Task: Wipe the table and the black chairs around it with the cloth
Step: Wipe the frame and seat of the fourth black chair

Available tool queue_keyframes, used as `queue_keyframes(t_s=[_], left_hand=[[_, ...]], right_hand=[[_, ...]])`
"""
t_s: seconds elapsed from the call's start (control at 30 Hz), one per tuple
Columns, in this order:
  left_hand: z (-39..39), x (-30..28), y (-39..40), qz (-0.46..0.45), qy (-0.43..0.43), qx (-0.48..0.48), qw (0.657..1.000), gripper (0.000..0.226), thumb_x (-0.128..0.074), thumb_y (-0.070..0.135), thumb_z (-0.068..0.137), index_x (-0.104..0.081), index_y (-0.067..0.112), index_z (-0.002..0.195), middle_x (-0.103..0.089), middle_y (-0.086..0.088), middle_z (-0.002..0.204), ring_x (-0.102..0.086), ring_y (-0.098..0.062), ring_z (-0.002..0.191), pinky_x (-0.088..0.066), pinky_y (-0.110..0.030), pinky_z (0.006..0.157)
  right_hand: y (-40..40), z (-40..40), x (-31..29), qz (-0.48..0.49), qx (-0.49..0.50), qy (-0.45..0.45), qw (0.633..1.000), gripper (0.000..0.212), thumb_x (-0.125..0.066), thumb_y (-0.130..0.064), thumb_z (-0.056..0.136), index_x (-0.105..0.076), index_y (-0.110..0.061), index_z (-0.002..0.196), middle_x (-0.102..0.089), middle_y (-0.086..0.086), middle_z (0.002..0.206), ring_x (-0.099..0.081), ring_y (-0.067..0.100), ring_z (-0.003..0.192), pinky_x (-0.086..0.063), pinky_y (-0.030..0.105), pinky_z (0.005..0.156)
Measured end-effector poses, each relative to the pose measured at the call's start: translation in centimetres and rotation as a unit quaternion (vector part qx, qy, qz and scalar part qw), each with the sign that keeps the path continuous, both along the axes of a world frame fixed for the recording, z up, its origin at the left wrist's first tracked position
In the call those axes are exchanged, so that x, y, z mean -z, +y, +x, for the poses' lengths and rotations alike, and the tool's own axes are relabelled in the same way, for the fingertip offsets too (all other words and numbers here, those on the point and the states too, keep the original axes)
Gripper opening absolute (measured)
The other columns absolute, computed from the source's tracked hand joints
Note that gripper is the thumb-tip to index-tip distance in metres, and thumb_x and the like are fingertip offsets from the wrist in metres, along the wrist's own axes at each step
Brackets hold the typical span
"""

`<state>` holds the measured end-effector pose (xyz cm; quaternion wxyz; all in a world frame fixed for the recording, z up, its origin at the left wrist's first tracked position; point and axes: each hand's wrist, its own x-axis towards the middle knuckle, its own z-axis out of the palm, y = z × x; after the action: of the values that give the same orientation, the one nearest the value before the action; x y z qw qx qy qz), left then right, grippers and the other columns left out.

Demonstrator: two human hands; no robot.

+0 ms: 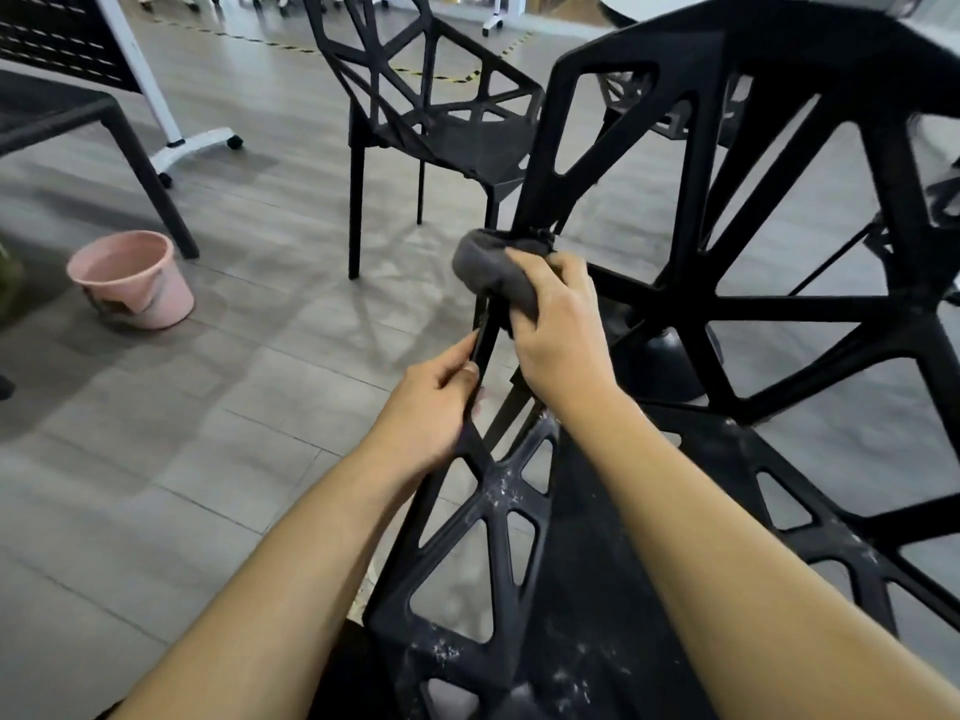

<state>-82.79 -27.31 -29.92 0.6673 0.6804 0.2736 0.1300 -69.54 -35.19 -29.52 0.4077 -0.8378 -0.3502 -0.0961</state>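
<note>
A pink bucket (132,278) is standing on open floor at left. The left hand (426,407) is gripping the near black chair's (498,517) arm edge; the right hand (561,330) is clutching the grey cloth (491,267) against the arm's upper corner.

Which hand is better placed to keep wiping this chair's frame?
The right hand: it already grips the grey cloth against the black chair at a strut joint. The left hand holds a lower strut, probably steadying it.
</note>
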Motion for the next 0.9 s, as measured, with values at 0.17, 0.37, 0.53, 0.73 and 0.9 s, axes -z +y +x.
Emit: queue_keyframes(t_s=[0.17,0.37,0.53,0.73,0.9], left_hand=[[0.1,0.0,0.1,-0.025,-0.006,-0.014,1.0,0.039,-0.047,0.014,0.106,-0.072,0.04,0.091,-0.066,0.001,0.089,-0.063,-0.026,0.091,-0.049,-0.052,0.101],[0.2,0.5,-0.3,0.096,-0.012,-0.03,0.995,0.048,-0.048,0.019,0.104,-0.068,0.062,0.097,-0.07,0.017,0.084,-0.07,-0.02,0.089,-0.054,-0.04,0.092],[0.6,0.3,-1.6,0.134,-0.038,-0.048,0.989,0.045,-0.041,0.022,0.102,-0.051,0.045,0.139,-0.066,0.03,0.104,-0.071,-0.015,0.096,-0.054,-0.041,0.099],[0.3,1.1,-0.9,0.138,-0.053,-0.006,0.989,0.049,-0.035,0.016,0.109,-0.039,0.04,0.151,-0.06,0.014,0.134,-0.071,-0.012,0.101,-0.053,-0.034,0.101],[0.1,2.3,-0.2,0.109,-0.071,0.041,0.991,0.048,-0.032,0.02,0.11,-0.032,0.042,0.153,-0.063,0.01,0.135,-0.071,-0.025,0.104,-0.055,-0.036,0.095]], right_hand=[[-1.6,-2.4,-0.1,0.008,-0.105,0.062,0.993,0.05,-0.059,-0.009,0.089,-0.06,-0.023,0.138,-0.048,0.0,0.124,-0.051,0.019,0.119,-0.04,0.029,0.111],[-8.2,-1.0,-0.1,-0.026,0.058,0.071,0.995,0.047,-0.062,-0.018,0.089,-0.051,-0.03,0.133,-0.044,-0.001,0.121,-0.057,0.022,0.096,-0.047,0.035,0.091],[-12.1,2.0,2.8,-0.04,0.246,0.087,0.964,0.036,-0.057,-0.038,0.089,-0.043,-0.024,0.119,-0.038,0.004,0.123,-0.056,0.035,0.1,-0.051,0.047,0.086],[-11.3,-0.4,12.2,-0.206,0.13,0.017,0.97,0.055,-0.057,-0.04,0.091,-0.054,-0.023,0.143,-0.041,0.014,0.154,-0.039,0.04,0.133,-0.031,0.05,0.112],[-11.1,0.9,13.2,-0.245,0.135,-0.088,0.956,0.049,-0.054,-0.035,0.09,-0.06,-0.026,0.138,-0.053,0.012,0.14,-0.047,0.04,0.103,-0.043,0.052,0.089]])
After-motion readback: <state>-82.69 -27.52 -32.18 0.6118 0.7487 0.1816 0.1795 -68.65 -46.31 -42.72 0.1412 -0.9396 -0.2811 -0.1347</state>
